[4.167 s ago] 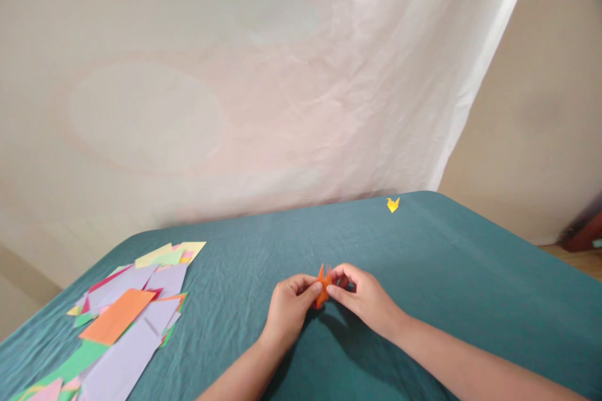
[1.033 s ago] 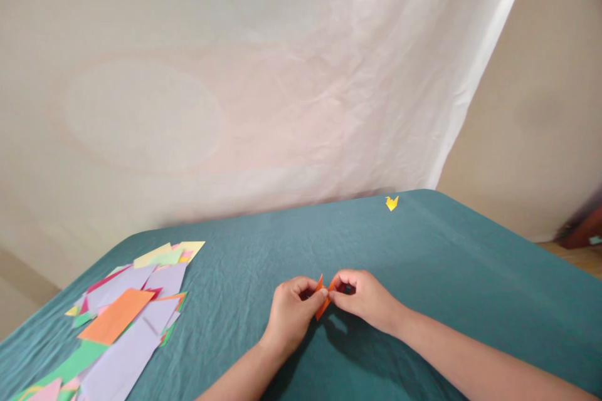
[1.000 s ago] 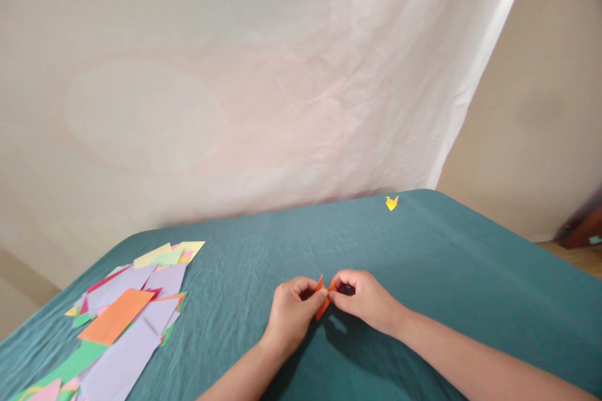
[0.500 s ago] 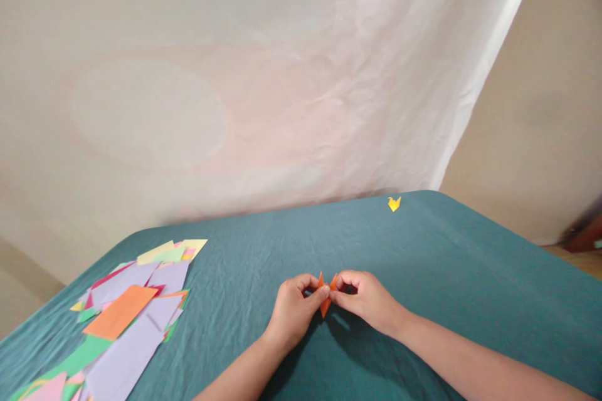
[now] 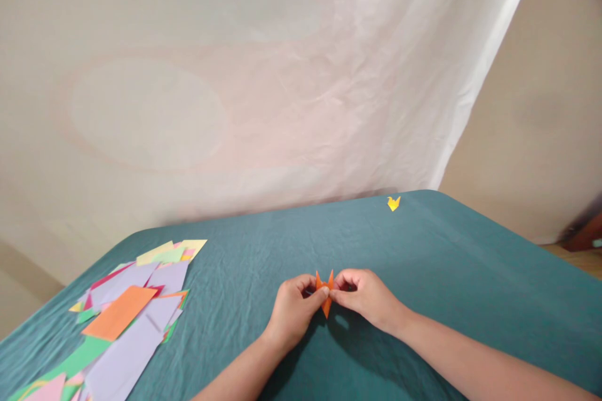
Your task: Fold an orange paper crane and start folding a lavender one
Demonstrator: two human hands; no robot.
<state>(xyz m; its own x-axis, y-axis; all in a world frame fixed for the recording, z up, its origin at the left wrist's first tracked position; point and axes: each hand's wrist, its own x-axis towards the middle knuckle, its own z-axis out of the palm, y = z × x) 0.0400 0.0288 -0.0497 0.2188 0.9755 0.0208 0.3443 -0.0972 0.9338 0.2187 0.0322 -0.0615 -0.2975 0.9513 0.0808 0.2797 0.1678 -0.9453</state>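
Between my hands is a small folded orange paper [image 5: 326,307], with two narrow points upward and one point toward me. My left hand [image 5: 297,308] pinches its left side between thumb and fingers. On the other side, my right hand [image 5: 364,298] is closed on the paper's right edge, thumb and fingertips pressed together. The thumbs nearly meet at the middle of the paper and cover part of it. Both hands are low over the green tablecloth [image 5: 244,338].
At the left of the table lies a loose pile of coloured paper sheets [image 5: 125,357], with an orange sheet [image 5: 120,313] on top. A small yellow folded paper bird [image 5: 394,203] rests near the far edge. A pale cloth [image 5: 282,88] hangs behind the table.
The orange paper has turned slightly, so its two upper points now show more plainly and its front more fully. Both hands have barely moved and keep their hold.
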